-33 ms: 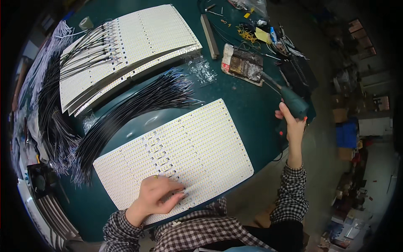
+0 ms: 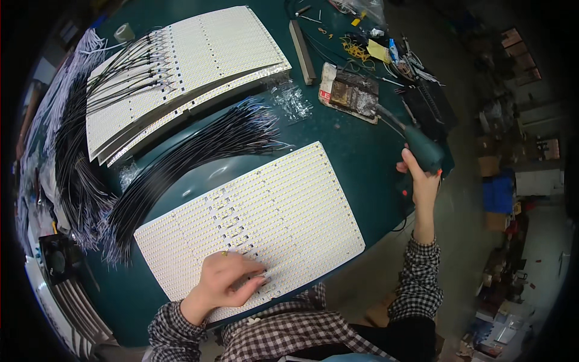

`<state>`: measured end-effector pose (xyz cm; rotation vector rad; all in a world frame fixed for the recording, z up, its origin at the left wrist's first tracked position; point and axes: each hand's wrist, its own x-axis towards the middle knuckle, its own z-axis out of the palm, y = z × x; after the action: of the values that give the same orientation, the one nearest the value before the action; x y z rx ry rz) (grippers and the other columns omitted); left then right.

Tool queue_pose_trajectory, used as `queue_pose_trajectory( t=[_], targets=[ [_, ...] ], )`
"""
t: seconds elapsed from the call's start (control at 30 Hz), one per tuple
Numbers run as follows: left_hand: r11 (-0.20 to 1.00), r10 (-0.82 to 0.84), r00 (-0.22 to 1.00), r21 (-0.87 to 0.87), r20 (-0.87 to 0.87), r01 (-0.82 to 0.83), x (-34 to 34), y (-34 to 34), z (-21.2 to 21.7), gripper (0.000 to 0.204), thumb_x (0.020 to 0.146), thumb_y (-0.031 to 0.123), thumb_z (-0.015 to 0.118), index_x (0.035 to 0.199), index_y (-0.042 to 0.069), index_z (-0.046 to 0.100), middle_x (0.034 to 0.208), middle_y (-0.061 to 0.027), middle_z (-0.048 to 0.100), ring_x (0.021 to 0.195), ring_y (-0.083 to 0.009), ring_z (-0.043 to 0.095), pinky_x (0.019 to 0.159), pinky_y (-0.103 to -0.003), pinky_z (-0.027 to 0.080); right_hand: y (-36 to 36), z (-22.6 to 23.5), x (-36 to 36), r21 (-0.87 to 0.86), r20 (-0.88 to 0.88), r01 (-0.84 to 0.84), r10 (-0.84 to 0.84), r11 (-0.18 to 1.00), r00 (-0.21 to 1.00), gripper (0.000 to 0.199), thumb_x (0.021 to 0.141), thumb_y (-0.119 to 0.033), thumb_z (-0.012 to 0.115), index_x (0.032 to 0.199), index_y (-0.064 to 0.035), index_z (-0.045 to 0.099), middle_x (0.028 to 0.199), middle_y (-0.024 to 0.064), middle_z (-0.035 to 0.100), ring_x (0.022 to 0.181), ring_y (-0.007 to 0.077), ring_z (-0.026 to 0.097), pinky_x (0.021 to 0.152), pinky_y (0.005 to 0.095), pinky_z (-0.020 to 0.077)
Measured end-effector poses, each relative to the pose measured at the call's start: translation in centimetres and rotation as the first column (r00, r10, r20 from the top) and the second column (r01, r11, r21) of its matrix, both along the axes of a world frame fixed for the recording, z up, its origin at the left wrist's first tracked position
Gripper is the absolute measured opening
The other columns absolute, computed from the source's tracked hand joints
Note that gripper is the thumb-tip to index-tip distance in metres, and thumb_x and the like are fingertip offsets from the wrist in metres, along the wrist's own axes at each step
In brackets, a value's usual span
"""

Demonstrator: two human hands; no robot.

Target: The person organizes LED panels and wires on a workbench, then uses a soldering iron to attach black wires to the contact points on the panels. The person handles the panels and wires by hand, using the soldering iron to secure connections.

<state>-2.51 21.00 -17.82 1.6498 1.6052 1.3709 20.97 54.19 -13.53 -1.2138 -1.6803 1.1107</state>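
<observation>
A white LED panel point(image 2: 301, 211), set with rows of small yellow chips, lies tilted on the green table in front of me. Over its near edge my left hand point(image 2: 229, 279) is curled, thumb and forefinger tips brought close together. Whatever may be between them is too small to make out. Off to the right, my right hand point(image 2: 424, 180) grips the dark green handle of a soldering iron point(image 2: 425, 148). The iron's metal end reaches a scorched, solder-stained block point(image 2: 353, 96) on a worn pad.
Behind the panel lies a bundle of black wires point(image 2: 199, 145). More LED panels point(image 2: 223, 48) are stacked at the back left, some with wires attached. A grey bar point(image 2: 300, 51), a clear plastic bag point(image 2: 291, 101) and yellow bands point(image 2: 357, 51) sit toward the back.
</observation>
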Motion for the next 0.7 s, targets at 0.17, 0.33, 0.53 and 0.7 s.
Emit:
queue_pose_trajectory(
  t=[0.17, 0.33, 0.53, 0.7],
  targets=[
    [1.000, -0.019, 1.000, 0.017, 0.023, 0.019, 0.0, -0.1, -0.1, 0.017, 0.071, 0.012, 0.074, 0.086, 0.007, 0.068, 0.072, -0.0044, 0.066, 0.056, -0.0178, 0.061, 0.048, -0.027, 0.044, -1.6, 0.6, 1.3, -0.185, -0.173, 0.034, -0.066, 0.982, 0.983, 0.031, 0.086, -0.012, 0.067, 0.112, 0.0036, 0.060, 0.090, 0.0095, 0.066, 0.083, 0.0206, 0.068, 0.061, 0.0281, 0.0574],
    [0.999, -0.040, 0.997, -0.010, 0.064, 0.041, 0.3, -0.1, 1.3, 0.015, 0.072, 0.009, 0.071, 0.086, 0.005, 0.068, 0.072, -0.0065, 0.066, 0.060, -0.0211, 0.063, 0.053, -0.029, 0.048, -1.3, 0.6, 3.5, -0.526, -0.510, -0.161, -0.158, 0.835, 0.846, 0.026, 0.092, -0.019, 0.060, 0.110, 0.0002, 0.060, 0.088, 0.0063, 0.067, 0.088, 0.0219, 0.068, 0.063, 0.0295, 0.0589],
    [0.992, -0.033, 0.989, -0.115, 0.141, 0.049, 0.1, -1.1, 4.9, 0.017, 0.074, 0.009, 0.071, 0.090, 0.004, 0.068, 0.077, -0.0084, 0.068, 0.067, -0.0216, 0.067, 0.057, -0.028, 0.051, 0.0, -1.5, 3.7, -0.643, -0.704, -0.425, -0.274, 0.637, 0.655, 0.025, 0.094, -0.021, 0.058, 0.109, -0.0017, 0.060, 0.090, 0.0048, 0.067, 0.094, 0.0215, 0.066, 0.064, 0.0302, 0.0596],
    [0.996, -0.052, 0.991, -0.062, 0.120, 0.060, -0.5, -3.7, 7.1, 0.020, 0.075, 0.011, 0.072, 0.093, 0.004, 0.069, 0.081, -0.0095, 0.069, 0.068, -0.0206, 0.068, 0.057, -0.027, 0.052, 1.1, -2.7, 2.3, -0.674, -0.711, -0.445, -0.353, 0.589, 0.608, 0.026, 0.092, -0.021, 0.061, 0.109, -0.0016, 0.060, 0.097, 0.0057, 0.066, 0.092, 0.0215, 0.066, 0.064, 0.0296, 0.0593]
  ],
)
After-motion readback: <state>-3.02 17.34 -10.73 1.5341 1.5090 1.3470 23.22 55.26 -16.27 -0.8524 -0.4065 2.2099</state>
